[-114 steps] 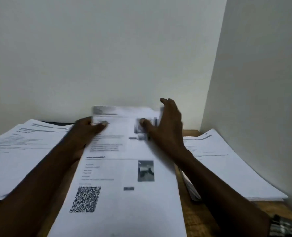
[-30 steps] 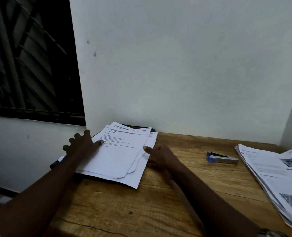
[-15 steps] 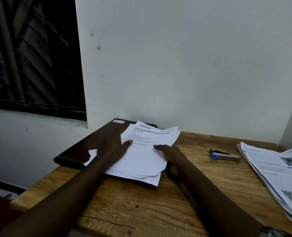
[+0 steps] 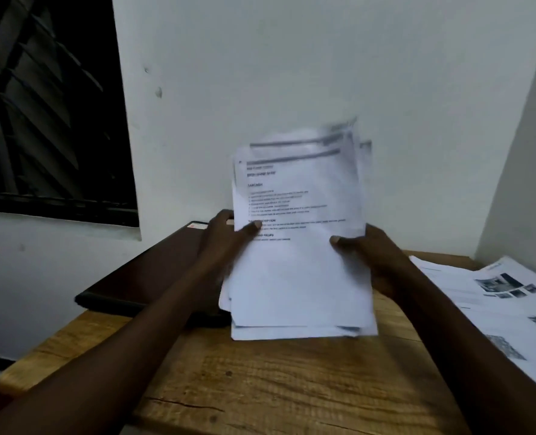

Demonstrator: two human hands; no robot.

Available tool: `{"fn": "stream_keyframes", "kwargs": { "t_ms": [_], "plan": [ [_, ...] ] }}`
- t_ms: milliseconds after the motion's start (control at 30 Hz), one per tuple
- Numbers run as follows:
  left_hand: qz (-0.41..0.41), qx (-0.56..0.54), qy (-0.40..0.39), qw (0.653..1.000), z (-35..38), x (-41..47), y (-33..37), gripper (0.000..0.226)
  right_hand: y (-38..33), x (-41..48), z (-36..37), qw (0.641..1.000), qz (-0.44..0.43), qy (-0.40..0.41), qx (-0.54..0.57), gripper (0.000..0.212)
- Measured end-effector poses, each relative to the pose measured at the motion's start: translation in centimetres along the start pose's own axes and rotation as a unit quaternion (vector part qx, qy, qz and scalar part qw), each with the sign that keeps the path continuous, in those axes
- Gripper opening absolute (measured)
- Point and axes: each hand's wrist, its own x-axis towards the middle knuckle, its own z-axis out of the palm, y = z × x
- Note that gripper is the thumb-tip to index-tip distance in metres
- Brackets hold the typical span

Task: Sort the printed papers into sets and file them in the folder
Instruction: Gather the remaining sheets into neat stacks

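Together, left grip (image 4: 225,243) and right grip (image 4: 378,257) hold one sheaf (image 4: 298,277) (blurred).

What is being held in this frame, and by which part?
A loose sheaf of white printed papers: the left hand grips its left edge, the right hand its right edge.

We see the sheaf of papers (image 4: 298,262) at centre, standing tilted over the table (image 4: 276,387). Our left hand (image 4: 225,240) grips its left edge and our right hand (image 4: 376,255) its right edge. The folder (image 4: 141,277) lies on the table's rear left, behind the left forearm. A second paper pile (image 4: 495,309) lies on the table's right side. The wall (image 4: 291,58) is behind, with the window (image 4: 47,105) at upper left.
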Motion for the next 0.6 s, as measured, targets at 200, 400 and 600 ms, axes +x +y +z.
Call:
{"fn": "stream_keyframes", "kwargs": {
  "t_ms": [200,400,600],
  "plan": [
    [0.177,-0.093,0.025,0.979,4.5,-2.4,9.8,0.036,-4.7,-1.3,-3.7,0.983,-0.162,0.078,-0.020,0.027],
    [0.174,-0.120,0.001,0.977,5.9,-2.8,11.2,0.037,-5.8,-2.4,-4.6,0.982,-0.181,0.055,-0.026,0.038],
    [0.130,-0.073,-0.050,0.988,6.4,-3.4,8.6,0.043,-4.7,-2.1,-4.7,0.985,-0.165,0.030,-0.030,0.045]
  ]
}}
